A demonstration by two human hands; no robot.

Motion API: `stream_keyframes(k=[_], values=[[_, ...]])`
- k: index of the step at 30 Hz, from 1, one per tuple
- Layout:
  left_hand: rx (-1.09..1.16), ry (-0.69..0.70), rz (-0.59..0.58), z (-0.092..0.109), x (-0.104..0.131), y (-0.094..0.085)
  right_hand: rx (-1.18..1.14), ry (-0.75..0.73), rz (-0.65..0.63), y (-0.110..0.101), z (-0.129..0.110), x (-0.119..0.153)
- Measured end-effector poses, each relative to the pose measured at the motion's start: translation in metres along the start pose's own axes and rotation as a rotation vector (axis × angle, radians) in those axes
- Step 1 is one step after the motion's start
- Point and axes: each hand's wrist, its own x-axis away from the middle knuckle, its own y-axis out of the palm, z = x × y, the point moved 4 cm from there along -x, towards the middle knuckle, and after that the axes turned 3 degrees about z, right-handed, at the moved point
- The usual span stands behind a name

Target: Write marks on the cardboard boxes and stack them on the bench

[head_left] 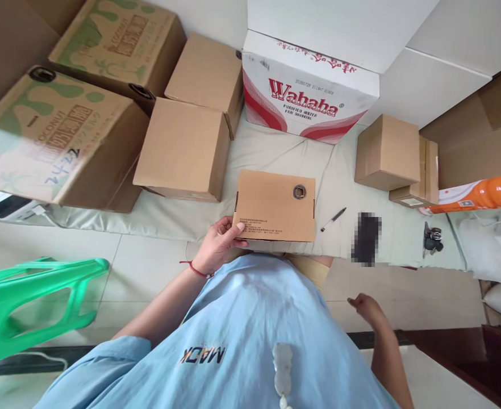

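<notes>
A flat brown cardboard box [271, 204] lies near the front edge of the cloth-covered table, with small printed text along its near side and a dark ring with a square centre on top. My left hand [227, 236] grips its near left corner, thumb on the top face and fingers at the edge and below. Away from the table, low on the right, my right hand [367, 309] hangs beside my body with its fingers curled and nothing visible in them. A black pen [334, 219] lies just right of the box.
Right of the pen are a blurred-out dark rectangle [366, 238] and keys [433, 238]. Brown cartons [182, 147] stand at the left, a white Wahaha carton [305, 91] behind, smaller boxes [387, 150] and an orange bottle [489, 193] at the right. A green stool [41, 295] stands left.
</notes>
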Motion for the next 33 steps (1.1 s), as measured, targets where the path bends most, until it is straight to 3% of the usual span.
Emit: stream_keyframes(k=[4,7,10,14,17,20,23,25,27,30,33], values=[[-0.103,-0.049,0.005,-0.001,0.000,-0.007,-0.064,-0.237,-0.053,-0.054,-0.059,-0.005],[-0.204,-0.072,-0.001,-0.001,0.002,-0.012,0.033,-0.603,0.152,-0.080,-0.136,0.000],[-0.306,-0.074,-0.006,-0.002,0.007,-0.018,0.434,-0.701,0.356,-0.077,-0.206,0.001],[-0.580,-0.014,0.027,-0.007,0.014,-0.031,0.863,-0.720,0.324,-0.054,-0.260,-0.004],[-0.890,0.245,0.164,-0.003,0.019,-0.040,0.935,-0.776,0.280,-0.049,-0.279,-0.004],[-1.027,0.671,0.371,0.012,0.029,-0.041,0.977,-0.816,0.252,-0.050,-0.288,0.000],[-1.062,1.058,0.383,0.028,0.039,-0.025,0.994,-0.829,0.268,-0.056,-0.290,0.008],[-1.056,1.218,0.274,0.036,0.042,-0.007,0.872,-0.830,0.341,-0.067,-0.289,0.015],[-1.090,1.289,0.113,0.040,0.040,0.013,0.511,-0.857,0.430,-0.080,-0.288,0.027],[-1.298,1.257,-0.275,0.033,0.027,0.040,-0.306,-0.928,0.454,-0.091,-0.285,0.049],[-1.520,1.156,-0.606,0.020,0.015,0.052,-0.907,-0.899,0.312,-0.075,-0.288,0.067]])
